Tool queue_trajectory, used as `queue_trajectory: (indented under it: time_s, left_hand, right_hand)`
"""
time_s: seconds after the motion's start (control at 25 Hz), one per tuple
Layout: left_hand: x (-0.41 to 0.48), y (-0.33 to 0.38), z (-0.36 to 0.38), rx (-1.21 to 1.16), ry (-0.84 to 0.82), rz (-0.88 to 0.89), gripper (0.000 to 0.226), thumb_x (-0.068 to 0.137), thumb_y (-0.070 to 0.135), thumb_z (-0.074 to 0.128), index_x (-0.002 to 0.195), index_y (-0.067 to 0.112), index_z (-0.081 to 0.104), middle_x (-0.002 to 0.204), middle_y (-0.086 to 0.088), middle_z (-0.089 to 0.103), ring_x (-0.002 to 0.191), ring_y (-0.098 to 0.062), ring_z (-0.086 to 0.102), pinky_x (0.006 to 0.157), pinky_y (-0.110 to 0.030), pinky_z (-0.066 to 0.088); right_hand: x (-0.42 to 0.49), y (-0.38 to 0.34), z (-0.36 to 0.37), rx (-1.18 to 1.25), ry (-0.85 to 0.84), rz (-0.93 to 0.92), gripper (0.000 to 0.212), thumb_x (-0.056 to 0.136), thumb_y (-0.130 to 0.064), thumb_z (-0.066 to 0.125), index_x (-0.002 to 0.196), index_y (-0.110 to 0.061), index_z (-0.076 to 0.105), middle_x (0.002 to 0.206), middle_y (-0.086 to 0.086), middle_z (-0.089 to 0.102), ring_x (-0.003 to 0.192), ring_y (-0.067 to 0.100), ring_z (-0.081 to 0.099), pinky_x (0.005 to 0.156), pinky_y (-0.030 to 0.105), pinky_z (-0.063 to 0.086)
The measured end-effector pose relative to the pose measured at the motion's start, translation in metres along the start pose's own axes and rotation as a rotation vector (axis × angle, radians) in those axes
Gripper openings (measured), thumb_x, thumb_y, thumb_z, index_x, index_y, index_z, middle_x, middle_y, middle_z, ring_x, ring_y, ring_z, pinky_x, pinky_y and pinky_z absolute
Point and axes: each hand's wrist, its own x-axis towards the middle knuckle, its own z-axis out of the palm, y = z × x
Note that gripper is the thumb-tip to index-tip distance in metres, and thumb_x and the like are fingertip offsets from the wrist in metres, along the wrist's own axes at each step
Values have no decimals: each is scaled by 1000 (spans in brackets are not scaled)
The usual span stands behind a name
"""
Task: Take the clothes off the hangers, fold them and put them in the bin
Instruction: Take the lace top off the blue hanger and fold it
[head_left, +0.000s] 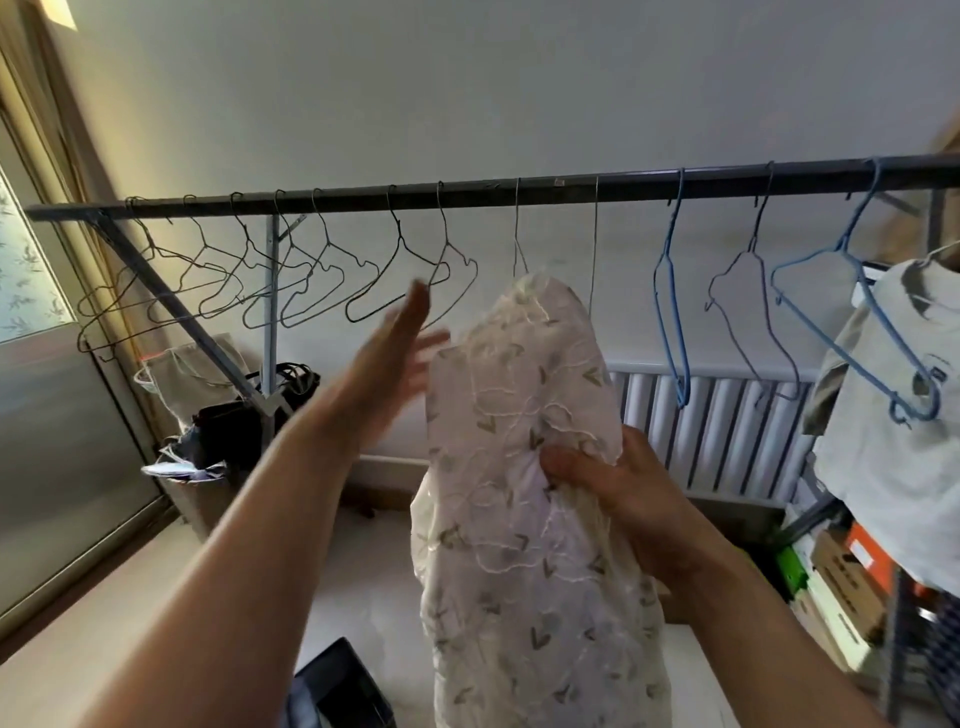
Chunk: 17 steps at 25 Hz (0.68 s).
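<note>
Currently my right hand (618, 483) grips a bunch of the white leaf-print garment (519, 571) at its middle, fingers curled into the cloth. My left hand (395, 358), blurred, is flat with fingers straight at the garment's upper left edge; I cannot tell whether it touches. The garment hangs from a wire hanger (518, 234) on the dark rail (571, 184). Bare wire hangers (322, 280) hang to the left, a grey shirt (893, 441) far right.

Both bare forearms reach up and forward. The left hand (392, 364) is flat, fingers straight and pointing upward — blurred, its fingertips just beside the white garment (519, 571). The right hand (618, 483) sits lower, thumb pressed across the cloth's front, fingers tucked behind a bunched fold — gripping it.
</note>
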Motion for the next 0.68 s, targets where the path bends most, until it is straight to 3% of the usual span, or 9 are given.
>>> queue_trajectory:
  time_s: [0.08, 0.16, 0.24, 0.32, 0.4, 0.48, 0.52, 0.6, 0.68]
  left_hand:
    - [-28, -47, 4, -218, -268, -203, 93, 77, 77, 28, 146, 16, 38, 131, -17, 61, 111, -32, 65, 89, -43, 56]
    - [-48, -78, 12, -370, -408, -253, 105, 68, 84, 47, 145, 14, 42, 136, -18, 57, 124, -35, 57, 96, -47, 52]
    - [-52, -92, 14, -449, -361, -154, 107, 60, 73, 72, 145, 14, 41, 138, -17, 56, 126, -36, 55, 97, -49, 50]
    - [-52, -90, 20, -321, -207, -5, 99, 57, 48, 89, 141, 18, 45, 128, -11, 64, 115, -30, 64, 87, -40, 56]
    - [-52, -82, 26, -183, -55, 80, 90, 59, 29, 89, 138, 27, 48, 119, -4, 69, 107, -25, 68, 82, -36, 58]
    - [-52, -79, 28, -201, 22, 114, 90, 63, 17, 87, 140, 36, 44, 115, -4, 70, 103, -27, 70, 80, -39, 59]
    - [-51, -78, 28, -218, 29, 127, 92, 66, 15, 86, 142, 40, 41, 110, -8, 71, 98, -30, 70, 79, -42, 59]
    - [-50, -74, 31, -219, 3, 159, 91, 71, 12, 83, 143, 45, 37, 94, -17, 70, 86, -36, 71, 75, -45, 60]
    - [-48, -69, 32, -235, -34, 189, 88, 71, 11, 77, 143, 44, 39, 89, -19, 70, 81, -35, 71, 73, -44, 60]
  right_hand:
    - [1, -3, -3, 0, 17, 9, 57, 73, -43, 79, 123, -25, 60, 110, -2, 72, 100, 19, 69, 93, 46, 54]
    - [1, -4, -5, 44, 8, 34, 48, 78, -33, 77, 122, -22, 61, 107, -2, 73, 97, 19, 71, 91, 42, 55]
    - [-2, -7, -3, 130, -5, 50, 37, 82, -19, 73, 118, -17, 64, 101, 2, 75, 92, 20, 72, 84, 39, 58]
    - [-3, -8, -1, 156, 10, 58, 36, 83, -11, 72, 117, -13, 64, 99, 5, 75, 89, 23, 73, 81, 40, 59]
    - [0, -4, -2, 118, 89, 17, 54, 77, -11, 76, 128, -17, 57, 105, 6, 73, 91, 25, 72, 81, 43, 59]
    - [3, 0, -8, 51, 154, 8, 91, 67, -28, 85, 143, -40, 35, 123, 2, 61, 102, 27, 67, 85, 48, 57]
    - [4, 0, -11, 12, 146, 1, 102, 60, -39, 88, 140, -55, 28, 131, 3, 55, 108, 29, 64, 87, 51, 56]
    - [3, -2, -19, -99, 53, -13, 101, 51, -52, 89, 134, -62, 31, 133, 4, 53, 112, 29, 62, 89, 50, 56]
    - [0, -6, -23, -258, -60, -7, 87, 54, -45, 88, 130, -43, 47, 119, -2, 60, 104, 22, 64, 83, 44, 59]
